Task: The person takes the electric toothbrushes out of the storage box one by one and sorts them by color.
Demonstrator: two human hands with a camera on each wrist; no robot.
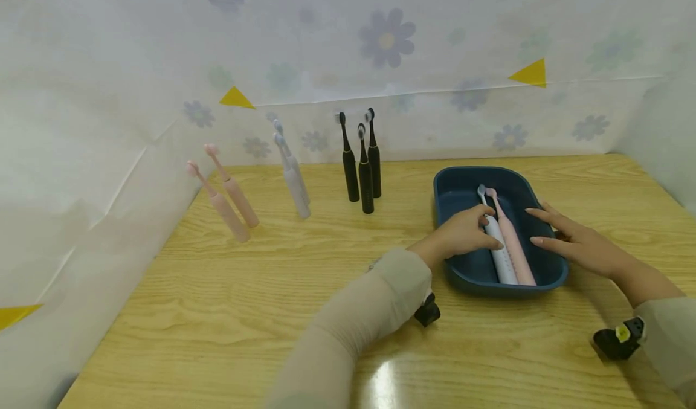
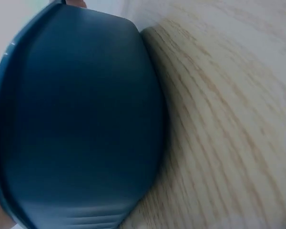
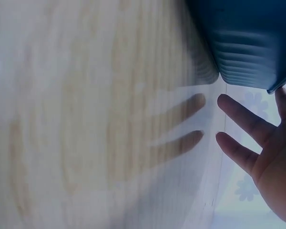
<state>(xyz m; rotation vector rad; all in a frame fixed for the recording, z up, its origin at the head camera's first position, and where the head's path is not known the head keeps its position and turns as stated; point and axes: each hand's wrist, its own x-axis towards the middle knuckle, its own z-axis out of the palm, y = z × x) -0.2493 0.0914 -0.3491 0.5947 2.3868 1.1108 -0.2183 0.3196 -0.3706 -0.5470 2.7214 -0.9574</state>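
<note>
A dark blue tray point(image 1: 454, 267) holds a white electric toothbrush point(image 1: 500, 252) and a pink electric toothbrush point(image 1: 516, 249), lying side by side with their heads toward the far end. My left hand point(image 1: 462, 231) reaches over the tray's left rim, its curled fingers and thumb at the upper handle of the white toothbrush. At the right rim is my right hand point(image 1: 582, 246), thumb and index finger over the edge. The right wrist view shows other fingers point(image 3: 245, 119) of that hand spread straight below the tray's rim. Only the tray's outer wall point(image 2: 81, 114) fills the left wrist view.
Upright on the wooden table point(image 1: 244, 312) stand two pink toothbrushes point(image 1: 228, 215), two pale toothbrushes point(image 1: 296, 188) and three black toothbrushes point(image 1: 365, 179). A flowered sheet point(image 1: 326, 46) closes off the back, with white sheeting on both sides.
</note>
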